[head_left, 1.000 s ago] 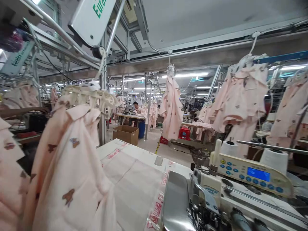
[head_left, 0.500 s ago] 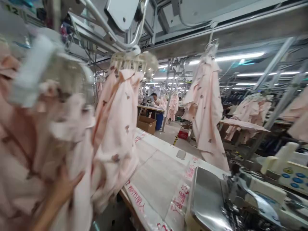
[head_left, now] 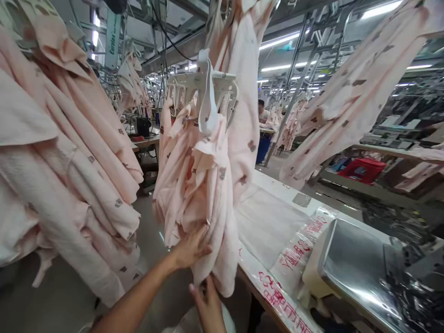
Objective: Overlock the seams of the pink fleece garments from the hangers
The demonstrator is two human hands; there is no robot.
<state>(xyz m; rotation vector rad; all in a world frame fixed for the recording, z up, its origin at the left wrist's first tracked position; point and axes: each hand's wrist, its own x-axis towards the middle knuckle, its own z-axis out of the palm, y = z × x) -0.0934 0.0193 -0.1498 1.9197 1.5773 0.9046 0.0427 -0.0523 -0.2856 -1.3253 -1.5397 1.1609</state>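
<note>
Pale pink garment pieces (head_left: 217, 185) with brown printed motifs hang in a bunch from a clip hanger (head_left: 194, 85) in front of me. A white strap (head_left: 207, 99) loops over that hanger. My left hand (head_left: 191, 247) is closed on the lower part of the bunch, its fingertips partly hidden by folds. Just below, my right hand (head_left: 208, 303) is at the lowest tip of the cloth, thumb and fingers apart; whether it touches the fabric is hard to tell.
More pink garments (head_left: 83, 152) hang close on the left, and another (head_left: 360, 92) hangs at upper right. On the right, a white worktable (head_left: 274, 222) with red-marked tape carries a sewing machine with a metal cover (head_left: 357, 268). A red crate (head_left: 362, 170) stands farther back.
The view has swung left and down. The bunch on the clip hanger now stands in the middle. My left hand, blurred among the garments before, is on its lower part, and my right hand has come into view.
</note>
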